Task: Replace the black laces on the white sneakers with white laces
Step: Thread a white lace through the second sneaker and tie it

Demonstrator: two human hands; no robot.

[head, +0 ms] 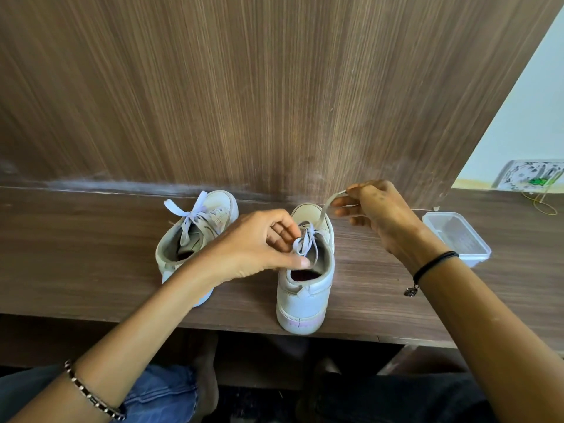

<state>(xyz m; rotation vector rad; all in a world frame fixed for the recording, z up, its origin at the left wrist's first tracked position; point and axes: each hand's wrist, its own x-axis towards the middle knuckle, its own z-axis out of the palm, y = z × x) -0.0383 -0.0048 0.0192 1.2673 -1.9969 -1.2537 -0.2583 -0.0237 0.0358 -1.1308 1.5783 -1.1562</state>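
Two white sneakers stand on a brown wooden desk (381,300), heels toward me. The left sneaker (183,242) carries a white lace tied in a bow. The right sneaker (308,288) has a white lace (305,242) threaded through its eyelets. My left hand (259,242) pinches that lace at the top of the tongue. My right hand (375,209) is raised above the toe and pinches the lace's free end (328,206), which runs taut down to the shoe. No black lace is in view.
A clear plastic container (457,236) sits on the desk right of the shoes. A tall wooden panel (274,87) rises directly behind them. At far right are a white wall, a printed paper (531,174) and a thin wire. My knees are below the desk edge.
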